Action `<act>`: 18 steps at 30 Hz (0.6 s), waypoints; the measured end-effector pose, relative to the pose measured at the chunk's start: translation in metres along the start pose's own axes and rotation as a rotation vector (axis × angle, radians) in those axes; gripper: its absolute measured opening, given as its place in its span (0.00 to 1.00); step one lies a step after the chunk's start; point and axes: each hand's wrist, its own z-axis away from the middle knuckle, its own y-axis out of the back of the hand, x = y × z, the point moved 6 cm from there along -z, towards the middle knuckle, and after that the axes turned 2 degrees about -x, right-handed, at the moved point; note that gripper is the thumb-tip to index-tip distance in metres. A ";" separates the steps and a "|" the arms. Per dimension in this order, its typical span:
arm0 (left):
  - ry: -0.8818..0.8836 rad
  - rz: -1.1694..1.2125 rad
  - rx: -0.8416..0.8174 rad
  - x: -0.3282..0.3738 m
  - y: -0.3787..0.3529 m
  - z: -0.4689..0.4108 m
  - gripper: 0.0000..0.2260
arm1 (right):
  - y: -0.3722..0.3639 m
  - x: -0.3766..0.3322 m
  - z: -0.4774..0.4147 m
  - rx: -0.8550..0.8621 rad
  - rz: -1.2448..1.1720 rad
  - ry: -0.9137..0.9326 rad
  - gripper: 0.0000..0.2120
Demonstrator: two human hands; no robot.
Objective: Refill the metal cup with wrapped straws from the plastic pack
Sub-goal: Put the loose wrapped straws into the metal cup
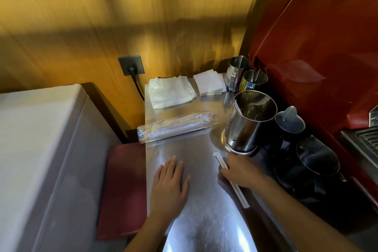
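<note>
A tall metal cup (248, 124) stands on the steel counter (184, 147), slightly tilted, with nothing visible inside. A clear plastic pack of wrapped straws (176, 126) lies across the counter to its left, one end past the counter's left edge. One wrapped straw (220, 161) lies flat just below the cup. My right hand (239, 170) rests over the middle of that straw, fingers curled onto it. My left hand (170, 182) lies flat and open on the bare counter, holding nothing.
A folded white cloth (170, 91) and a stack of white napkins (208, 83) sit at the back. Two small metal cups (245, 76) stand in the corner. Dark pitchers (316, 159) line the right side beside a red machine (317, 47). A white appliance (41, 149) stands left.
</note>
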 end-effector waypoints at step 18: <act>0.010 0.029 0.015 0.002 0.006 0.001 0.22 | 0.156 -0.051 0.041 0.524 -0.479 0.239 0.03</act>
